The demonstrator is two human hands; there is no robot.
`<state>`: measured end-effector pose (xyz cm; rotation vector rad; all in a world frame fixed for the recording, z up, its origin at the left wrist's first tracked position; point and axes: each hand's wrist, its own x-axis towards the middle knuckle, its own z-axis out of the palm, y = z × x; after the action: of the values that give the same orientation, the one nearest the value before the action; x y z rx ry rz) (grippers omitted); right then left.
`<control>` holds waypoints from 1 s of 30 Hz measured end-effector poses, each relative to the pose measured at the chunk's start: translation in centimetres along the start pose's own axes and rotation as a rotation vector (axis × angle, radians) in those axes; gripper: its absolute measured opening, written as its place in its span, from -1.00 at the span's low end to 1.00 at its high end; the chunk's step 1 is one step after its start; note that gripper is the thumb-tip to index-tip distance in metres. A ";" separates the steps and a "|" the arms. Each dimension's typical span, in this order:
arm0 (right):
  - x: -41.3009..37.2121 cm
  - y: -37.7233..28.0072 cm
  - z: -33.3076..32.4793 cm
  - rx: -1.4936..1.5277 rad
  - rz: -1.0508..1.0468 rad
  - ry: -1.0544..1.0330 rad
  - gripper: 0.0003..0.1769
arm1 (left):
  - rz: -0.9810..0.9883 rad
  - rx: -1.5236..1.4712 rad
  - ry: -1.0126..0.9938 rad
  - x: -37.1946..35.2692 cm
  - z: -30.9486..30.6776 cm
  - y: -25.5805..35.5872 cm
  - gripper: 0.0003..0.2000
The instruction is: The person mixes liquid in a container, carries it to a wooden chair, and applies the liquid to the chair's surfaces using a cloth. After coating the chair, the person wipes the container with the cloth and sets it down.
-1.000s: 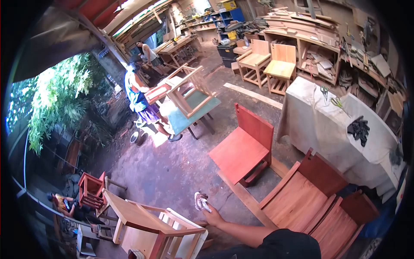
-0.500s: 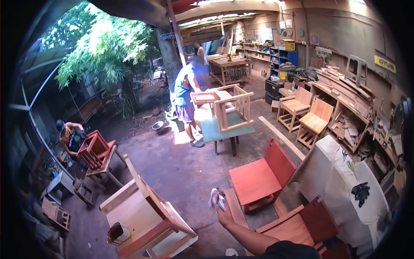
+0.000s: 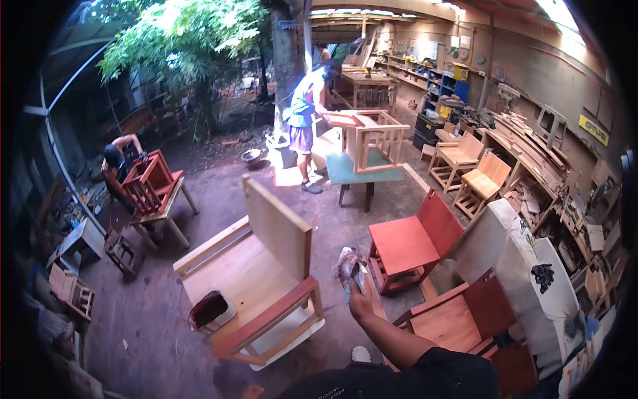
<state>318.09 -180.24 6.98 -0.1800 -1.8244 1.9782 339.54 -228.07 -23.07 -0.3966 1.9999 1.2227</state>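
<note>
My right hand [image 3: 361, 300] is closed around a crumpled, stained rag [image 3: 347, 267], held out over the floor beside a red-stained chair [image 3: 404, 241]. At the bottom edge only a small part of my left hand [image 3: 253, 392] shows, its fingers too cut off to read. In front of me stands a pale wooden armchair [image 3: 232, 269] whose near armrest [image 3: 266, 318] is coloured reddish brown. On its seat sits a cut-open container [image 3: 214, 312] with dark red stain inside.
A partly red armchair [image 3: 452, 319] stands at my right, near a cloth-covered block [image 3: 495, 246] bearing a black glove [image 3: 543, 276]. One co-worker [image 3: 309, 110] stands by a green table [image 3: 365, 174] with a chair frame; another [image 3: 118, 163] bends over a red chair [image 3: 151, 183].
My view has shifted, so the pale armchair sits higher and more fully in sight. My right hand still grips the rag, and part of my left hand has come into view below.
</note>
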 end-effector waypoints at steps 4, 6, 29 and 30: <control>-2.8 -1.4 2.0 -0.152 -0.067 -0.048 -0.49 | 0.298 0.169 0.281 -2.6 -0.7 -6.6 -0.61; -2.0 5.6 1.4 -0.293 -0.080 -0.097 -0.53 | 0.133 0.070 0.338 -3.8 -1.1 -5.2 -0.71; -2.3 7.1 23.0 -0.282 -0.219 -0.486 -0.64 | 0.315 -0.936 0.097 1.0 -26.3 17.9 -0.42; -3.0 4.2 25.1 -0.416 -0.204 -0.514 -0.64 | 0.312 -0.973 0.076 1.5 -26.1 18.0 -0.45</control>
<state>310.13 -204.53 5.30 0.4145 -2.4504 1.5757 316.39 -241.45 -5.90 -0.5998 1.4191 2.3779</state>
